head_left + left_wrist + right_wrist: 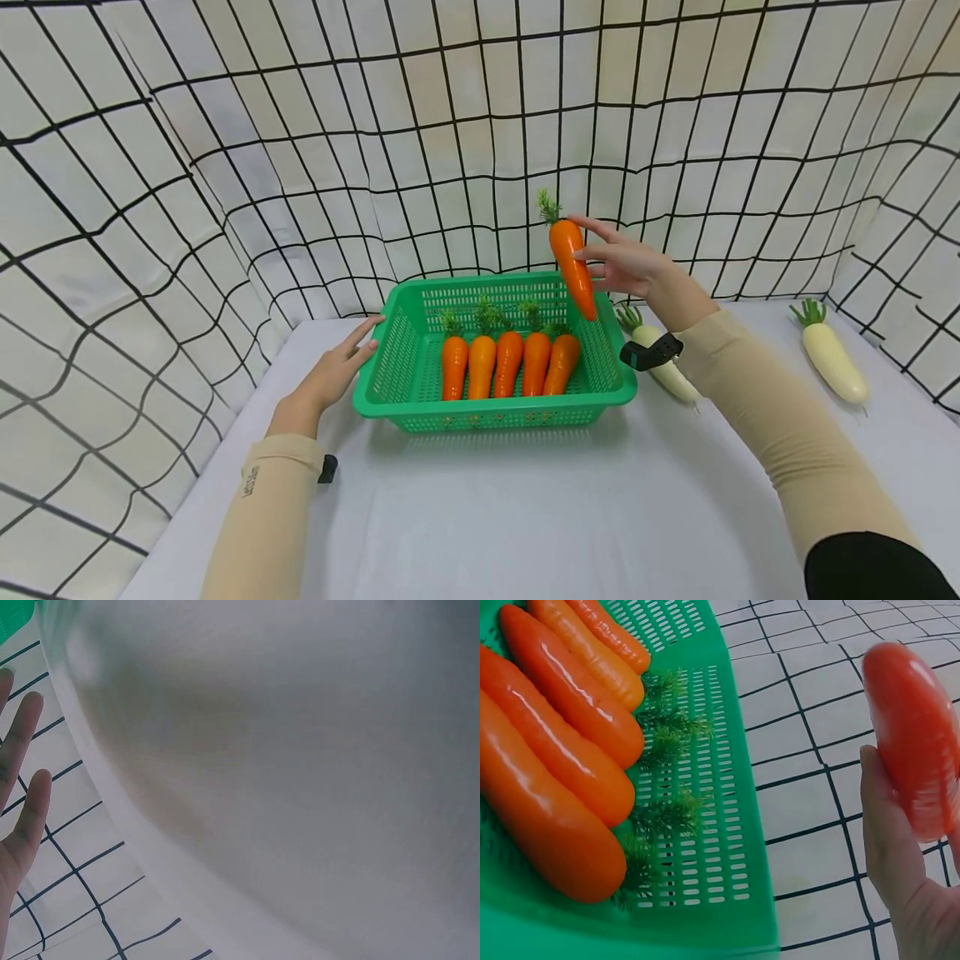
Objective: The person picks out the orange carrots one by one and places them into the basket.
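Note:
My right hand pinches an orange carrot with a green leafy top, above the back right part of a green plastic basket. The carrot hangs tilted, leaves up and tip down. In the right wrist view the carrot leans against my thumb. Several other carrots lie side by side inside the basket, their leafy tops toward its back wall. At the basket's left rim, my left hand rests with fingers extended; in the left wrist view the fingers look straight and hold nothing.
A white radish lies right of the basket, partly hidden by the right wrist's strap. Another white radish is farther right. A white tablecloth covers the table. Black-grid white cloth rises behind and at both sides.

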The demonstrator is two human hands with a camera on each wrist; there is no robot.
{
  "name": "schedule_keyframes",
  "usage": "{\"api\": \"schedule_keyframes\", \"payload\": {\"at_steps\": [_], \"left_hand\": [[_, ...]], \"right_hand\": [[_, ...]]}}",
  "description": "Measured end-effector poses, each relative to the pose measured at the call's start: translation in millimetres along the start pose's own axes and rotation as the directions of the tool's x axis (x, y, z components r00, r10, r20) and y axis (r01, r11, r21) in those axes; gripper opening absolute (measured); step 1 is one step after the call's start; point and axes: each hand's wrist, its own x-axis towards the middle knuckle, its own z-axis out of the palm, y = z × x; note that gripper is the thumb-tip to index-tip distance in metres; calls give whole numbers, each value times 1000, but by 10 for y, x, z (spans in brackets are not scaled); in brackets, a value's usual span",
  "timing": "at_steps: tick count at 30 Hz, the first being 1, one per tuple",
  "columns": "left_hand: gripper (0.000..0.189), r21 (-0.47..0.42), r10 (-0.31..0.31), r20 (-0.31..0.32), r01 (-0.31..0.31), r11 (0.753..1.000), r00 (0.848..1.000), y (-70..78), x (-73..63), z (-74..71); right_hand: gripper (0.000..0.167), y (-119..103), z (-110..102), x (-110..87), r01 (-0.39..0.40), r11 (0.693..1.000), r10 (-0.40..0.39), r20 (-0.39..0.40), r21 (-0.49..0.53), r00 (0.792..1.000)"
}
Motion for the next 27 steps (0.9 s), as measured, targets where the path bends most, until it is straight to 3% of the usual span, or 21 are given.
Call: {"api": "schedule_keyframes", "payload": {"at_steps": [13, 21, 27], "left_hand": [[63, 12, -10, -3, 10, 1000, 1000, -49, 3, 10], [63, 3, -10, 0, 10, 1000, 1000, -37, 17, 6], [63, 2, -4, -1, 4, 1000, 1000, -47, 31, 17]], "right_hand": [[65, 198, 282, 404, 17, 1000, -17, -15, -12, 1000], [60, 341, 409, 556, 123, 981, -116, 56, -151, 992], [68, 433, 458, 626, 100, 968, -86, 69, -231, 994]]}}
